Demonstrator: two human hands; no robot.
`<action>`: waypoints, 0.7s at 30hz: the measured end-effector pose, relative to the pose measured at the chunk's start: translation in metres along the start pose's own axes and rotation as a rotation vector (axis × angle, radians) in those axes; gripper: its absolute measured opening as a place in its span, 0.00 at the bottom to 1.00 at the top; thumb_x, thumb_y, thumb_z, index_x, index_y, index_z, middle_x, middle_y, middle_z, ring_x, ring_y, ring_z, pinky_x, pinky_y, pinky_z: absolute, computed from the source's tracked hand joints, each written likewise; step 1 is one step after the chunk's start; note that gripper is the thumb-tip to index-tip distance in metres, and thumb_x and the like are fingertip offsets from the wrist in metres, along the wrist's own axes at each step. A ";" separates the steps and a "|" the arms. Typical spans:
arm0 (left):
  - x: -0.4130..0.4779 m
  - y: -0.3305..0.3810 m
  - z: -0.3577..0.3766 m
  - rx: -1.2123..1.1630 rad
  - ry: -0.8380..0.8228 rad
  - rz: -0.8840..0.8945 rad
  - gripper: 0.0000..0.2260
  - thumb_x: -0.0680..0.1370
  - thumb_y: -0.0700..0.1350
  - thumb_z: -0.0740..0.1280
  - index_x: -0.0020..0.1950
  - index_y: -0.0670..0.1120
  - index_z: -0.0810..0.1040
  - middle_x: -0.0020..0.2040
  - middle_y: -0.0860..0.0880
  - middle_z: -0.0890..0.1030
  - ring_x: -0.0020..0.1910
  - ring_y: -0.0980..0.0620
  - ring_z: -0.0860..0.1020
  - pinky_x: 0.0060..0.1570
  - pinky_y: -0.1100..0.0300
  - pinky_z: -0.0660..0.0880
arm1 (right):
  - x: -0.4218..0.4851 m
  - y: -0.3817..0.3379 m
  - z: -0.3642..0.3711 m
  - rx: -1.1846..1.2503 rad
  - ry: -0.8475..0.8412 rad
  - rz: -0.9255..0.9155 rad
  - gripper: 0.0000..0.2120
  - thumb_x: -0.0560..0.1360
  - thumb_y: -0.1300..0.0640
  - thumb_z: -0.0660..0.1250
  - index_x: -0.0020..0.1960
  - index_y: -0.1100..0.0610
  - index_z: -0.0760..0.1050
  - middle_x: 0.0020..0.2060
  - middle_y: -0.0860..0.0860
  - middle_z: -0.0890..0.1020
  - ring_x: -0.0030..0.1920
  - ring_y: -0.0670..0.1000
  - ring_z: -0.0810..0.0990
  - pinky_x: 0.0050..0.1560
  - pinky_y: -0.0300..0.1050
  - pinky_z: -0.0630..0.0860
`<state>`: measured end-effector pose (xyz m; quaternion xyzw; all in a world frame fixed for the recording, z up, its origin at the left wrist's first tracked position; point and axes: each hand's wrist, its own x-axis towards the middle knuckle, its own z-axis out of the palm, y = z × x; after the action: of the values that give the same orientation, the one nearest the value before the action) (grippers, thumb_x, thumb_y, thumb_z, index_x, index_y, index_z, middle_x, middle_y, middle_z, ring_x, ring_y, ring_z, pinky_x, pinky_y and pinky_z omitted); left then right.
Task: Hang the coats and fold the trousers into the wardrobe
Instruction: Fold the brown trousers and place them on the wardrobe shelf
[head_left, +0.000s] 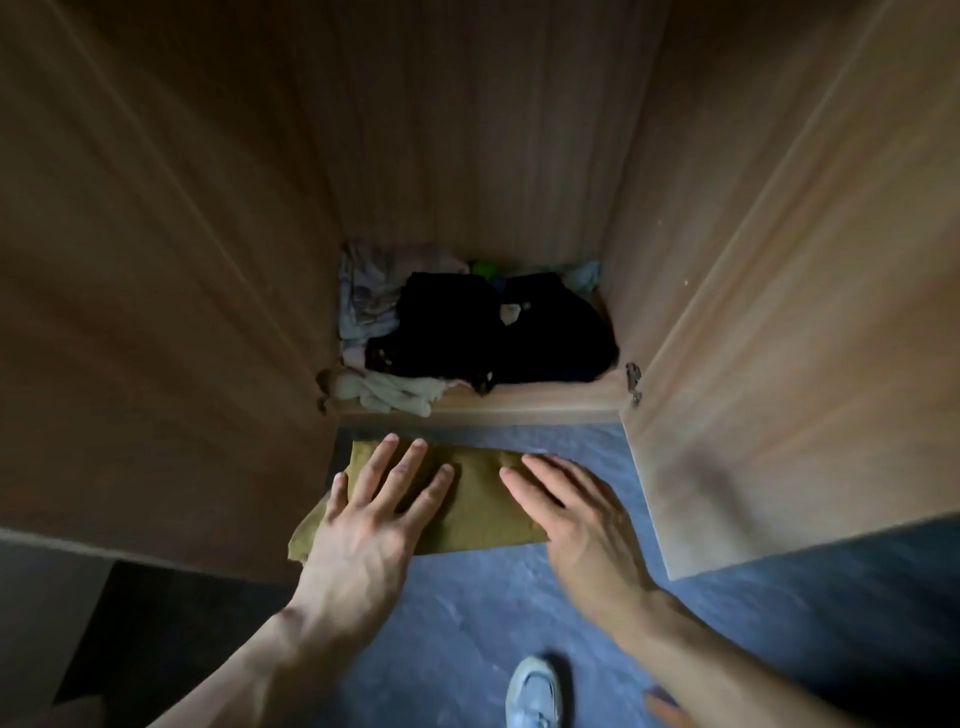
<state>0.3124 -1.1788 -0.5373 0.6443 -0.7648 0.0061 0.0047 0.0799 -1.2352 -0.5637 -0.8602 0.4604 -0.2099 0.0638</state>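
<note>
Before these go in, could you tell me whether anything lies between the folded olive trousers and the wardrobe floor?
Yes. The wardrobe floor is mostly covered: black garments fill the middle and right, pale clothes spill over the front left. Only a front-right strip is bare.

Head-worn wide-angle view, looking forward and steeply down, close above the floor (467, 623), facing the open wardrobe (467, 156)

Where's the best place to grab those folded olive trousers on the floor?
Take a grip on the olive trousers at both short ends, sliding fingers under from left and right. They lie flat and wide on the floor; the left hand and right hand rest near those ends.
</note>
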 end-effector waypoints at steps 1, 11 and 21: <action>0.016 -0.002 0.006 -0.013 0.011 -0.009 0.44 0.60 0.35 0.77 0.74 0.53 0.68 0.75 0.44 0.70 0.75 0.41 0.62 0.55 0.33 0.76 | 0.013 0.012 0.004 0.001 0.000 -0.011 0.31 0.67 0.66 0.50 0.63 0.54 0.81 0.59 0.55 0.82 0.56 0.60 0.82 0.52 0.55 0.81; 0.146 -0.010 0.086 -0.022 -0.031 -0.028 0.44 0.60 0.36 0.77 0.73 0.54 0.68 0.72 0.45 0.73 0.73 0.40 0.68 0.51 0.36 0.79 | 0.088 0.117 0.077 -0.065 -0.109 0.046 0.36 0.62 0.73 0.57 0.66 0.53 0.78 0.63 0.55 0.80 0.58 0.60 0.81 0.54 0.58 0.80; 0.221 -0.088 0.121 -0.104 -0.069 -0.088 0.40 0.72 0.38 0.71 0.80 0.56 0.57 0.81 0.49 0.56 0.80 0.42 0.52 0.65 0.33 0.70 | 0.193 0.134 0.143 -0.010 -0.063 -0.062 0.33 0.65 0.64 0.49 0.63 0.55 0.81 0.58 0.55 0.83 0.53 0.61 0.83 0.47 0.57 0.82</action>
<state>0.3613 -1.4131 -0.6542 0.6760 -0.7346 -0.0561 0.0121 0.1320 -1.4812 -0.6752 -0.8806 0.4323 -0.1822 0.0674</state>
